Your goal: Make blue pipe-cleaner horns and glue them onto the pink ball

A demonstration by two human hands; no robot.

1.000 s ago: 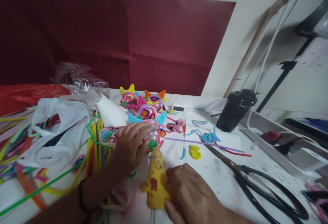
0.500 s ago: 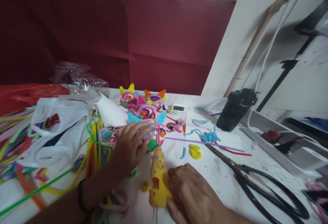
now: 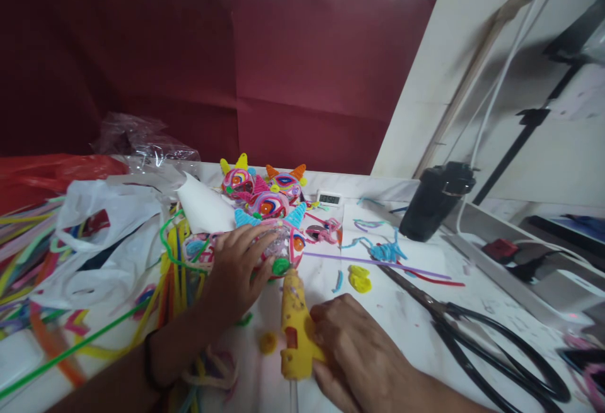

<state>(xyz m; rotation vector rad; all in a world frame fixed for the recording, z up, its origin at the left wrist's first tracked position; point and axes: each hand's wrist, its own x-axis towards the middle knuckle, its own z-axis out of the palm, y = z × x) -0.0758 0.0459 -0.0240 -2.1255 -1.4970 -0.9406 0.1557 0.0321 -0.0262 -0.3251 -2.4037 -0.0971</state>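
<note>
My right hand is wrapped round the handle of a yellow hot glue gun, a clear glue stick trailing from its back end. The nozzle points away from me and reaches the green round piece on a colourful pipe-cleaner mask. My left hand lies over the left part of this mask, fingers bent round it and holding it on the table. Two light-blue horns stand up from its top edge. Part of the mask is hidden under my fingers.
Similar horned pieces stand behind. Large black-handled scissors lie at right, near yellow and blue pipe-cleaner bits. A black bottle stands beyond. Loose pipe cleaners and a white plastic bag fill the left.
The glue gun and my right hand have shifted slightly to the right, its nozzle staying by the green piece. My left hand and the mask have barely moved.
</note>
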